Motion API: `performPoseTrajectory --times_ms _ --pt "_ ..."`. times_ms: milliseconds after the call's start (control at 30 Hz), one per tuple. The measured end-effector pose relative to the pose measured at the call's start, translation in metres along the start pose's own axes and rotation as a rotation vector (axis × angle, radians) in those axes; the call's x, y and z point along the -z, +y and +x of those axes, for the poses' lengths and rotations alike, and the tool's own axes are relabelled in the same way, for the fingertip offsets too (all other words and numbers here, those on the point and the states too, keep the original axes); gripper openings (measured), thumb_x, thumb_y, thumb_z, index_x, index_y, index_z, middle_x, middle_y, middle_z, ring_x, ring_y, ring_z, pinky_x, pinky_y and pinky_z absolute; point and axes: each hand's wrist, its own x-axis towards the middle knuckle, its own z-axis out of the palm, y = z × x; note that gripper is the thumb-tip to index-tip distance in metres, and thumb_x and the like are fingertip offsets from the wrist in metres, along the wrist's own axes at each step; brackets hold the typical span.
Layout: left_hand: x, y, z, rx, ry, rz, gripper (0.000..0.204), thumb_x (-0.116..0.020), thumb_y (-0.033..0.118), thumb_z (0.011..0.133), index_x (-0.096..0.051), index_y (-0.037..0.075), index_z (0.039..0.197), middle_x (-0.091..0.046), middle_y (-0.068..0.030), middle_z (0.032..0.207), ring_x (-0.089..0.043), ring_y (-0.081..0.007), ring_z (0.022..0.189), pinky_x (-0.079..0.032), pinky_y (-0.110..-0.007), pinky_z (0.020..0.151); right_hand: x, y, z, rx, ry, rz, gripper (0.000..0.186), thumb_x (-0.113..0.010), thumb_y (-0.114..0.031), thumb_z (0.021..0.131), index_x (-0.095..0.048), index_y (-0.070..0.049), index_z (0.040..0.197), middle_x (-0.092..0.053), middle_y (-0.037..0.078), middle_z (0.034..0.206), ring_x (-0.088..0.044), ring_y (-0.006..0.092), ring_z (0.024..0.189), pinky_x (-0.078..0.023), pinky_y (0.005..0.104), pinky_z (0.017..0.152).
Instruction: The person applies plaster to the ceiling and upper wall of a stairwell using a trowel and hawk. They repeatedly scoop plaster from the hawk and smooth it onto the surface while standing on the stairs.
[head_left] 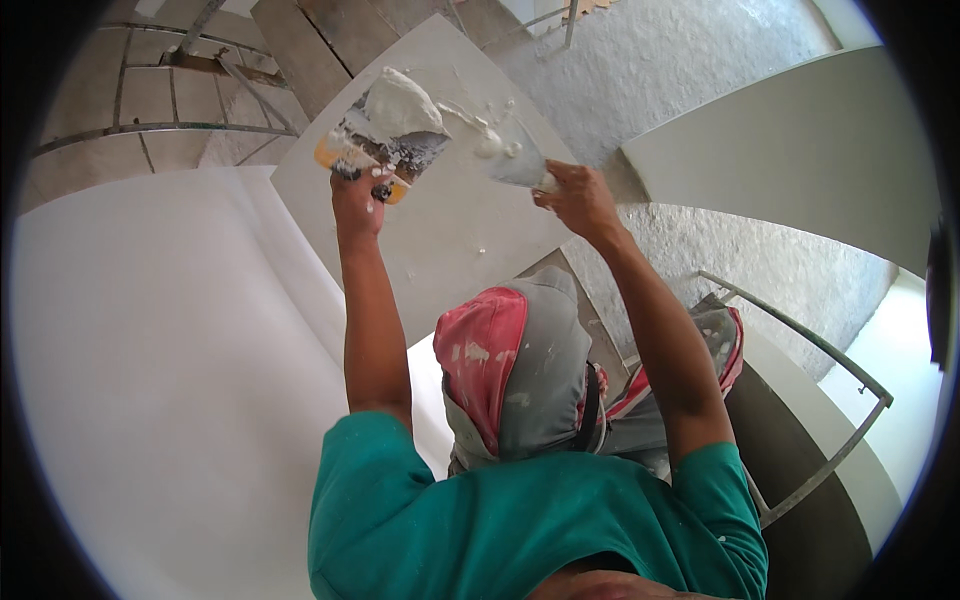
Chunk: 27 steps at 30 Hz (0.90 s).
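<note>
My left hand [358, 205] is closed round the yellow-orange and black grip of a wide plastering trowel [418, 155]. A thick heap of white plaster [400, 105] rests on its metal blade. To the right, my right hand [582, 200] grips the handle of a broad putty knife [518, 160]. Its pale blade has blobs of plaster on it, and a strand of plaster stretches toward the trowel. Both tools are held over a large light board [430, 240]. White spatters mark my left fingers.
My knee in grey and red trousers [540, 370] is bent below the board. Metal scaffold rails [800, 330] stand at the right, and more bars [210, 127] at the upper left. A smooth white wall [150, 380] fills the left. Rough grey floor [700, 90] shows beyond.
</note>
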Motion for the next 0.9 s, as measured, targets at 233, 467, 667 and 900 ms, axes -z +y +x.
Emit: performPoseTrajectory --times_ms 233,467,667,900 --pt "-0.058 0.022 -0.056 -0.099 -0.164 0.203 0.035 -0.06 -0.013 0.077 -0.058 -0.005 0.11 -0.064 -0.0129 0.106 -0.064 -0.021 0.096 -0.052 -0.031 0.086 0.047 -0.068 -0.011 0.017 0.046 0.177 0.055 -0.076 -0.013 0.064 -0.064 -0.005 0.117 -0.067 0.019 0.082 -0.066 0.0285 0.071 -0.051 0.033 0.068" --pt "-0.1 0.114 -0.055 -0.756 -0.454 0.73 0.042 -0.06 -0.009 0.074 -0.065 0.002 0.114 -0.062 -0.0145 0.122 -0.058 -0.0305 0.116 -0.048 -0.036 0.096 0.108 -0.11 -0.048 0.235 0.188 0.104 0.058 -0.077 -0.008 0.061 -0.064 -0.006 0.118 -0.066 0.022 0.083 -0.065 0.0287 0.066 -0.051 0.0337 0.068" --pt "-0.095 0.204 -0.058 -0.707 -0.462 1.0 0.035 -0.06 -0.007 0.076 -0.065 0.002 0.109 -0.065 -0.0123 0.114 -0.061 -0.0265 0.11 -0.047 -0.036 0.095 0.171 -0.203 -0.105 0.249 0.253 0.157 0.057 -0.077 -0.006 0.062 -0.064 -0.007 0.118 -0.066 0.022 0.084 -0.066 0.0254 0.066 -0.051 0.0328 0.066" --pt "-0.16 0.336 -0.133 0.099 0.27 -0.342 0.028 -0.067 0.006 0.079 -0.062 0.002 0.106 -0.051 -0.015 0.125 -0.051 -0.0235 0.114 -0.04 -0.045 0.099 0.234 -0.284 -0.173 0.152 0.3 0.062 0.059 -0.077 -0.009 0.063 -0.063 -0.008 0.121 -0.068 0.019 0.085 -0.067 0.0239 0.07 -0.052 0.0333 0.067"
